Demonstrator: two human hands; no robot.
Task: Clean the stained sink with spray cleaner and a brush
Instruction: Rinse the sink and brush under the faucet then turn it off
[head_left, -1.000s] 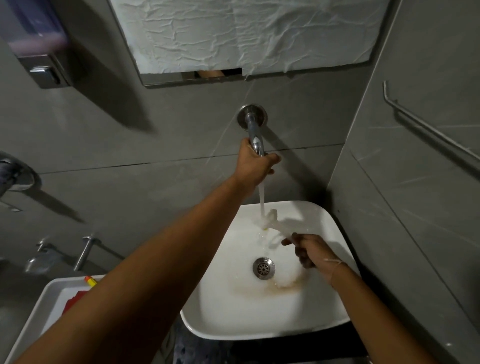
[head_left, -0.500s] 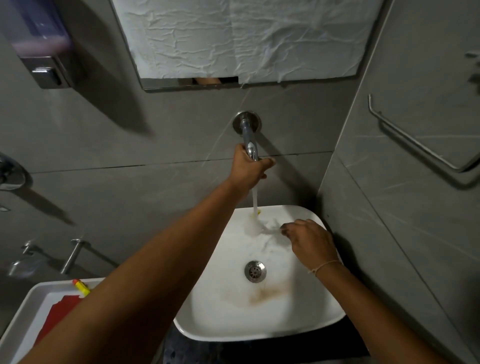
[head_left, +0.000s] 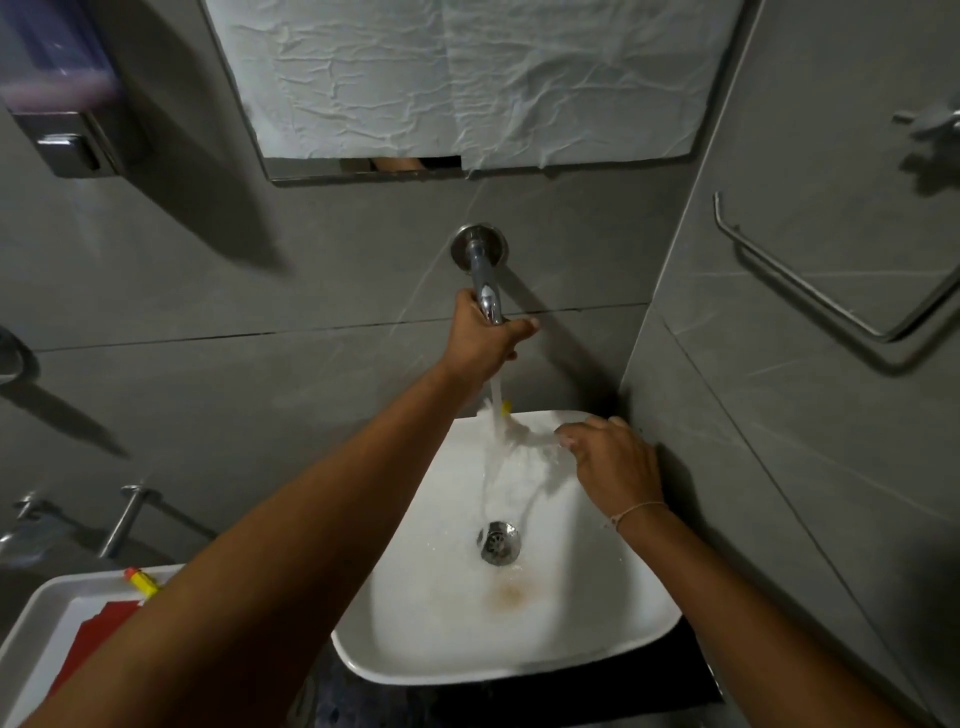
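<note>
The white sink (head_left: 623, 639) sits against the grey tiled corner, with a brown stain (head_left: 511, 595) just in front of its metal drain (head_left: 498, 540). My left hand (head_left: 480, 340) grips the end of the chrome wall faucet (head_left: 483, 275), and water pours down into the basin. My right hand (head_left: 615, 465) holds a white brush (head_left: 524, 428) with a bit of yellow at its tip under the stream, at the back of the basin. The brush is blurred by the running water.
A white tray (head_left: 31, 623) at the lower left holds a red item (head_left: 98, 634) and a yellow-and-red object (head_left: 140, 581). A soap dispenser (head_left: 62, 88) hangs at the upper left. A metal rail (head_left: 810, 280) is on the right wall. A paper-covered mirror (head_left: 467, 78) hangs above the faucet.
My right hand has moved back and up from near the drain toward the basin's back rim, keeping the brush under the stream. The stain looks smaller and fainter. My left hand stays on the faucet.
</note>
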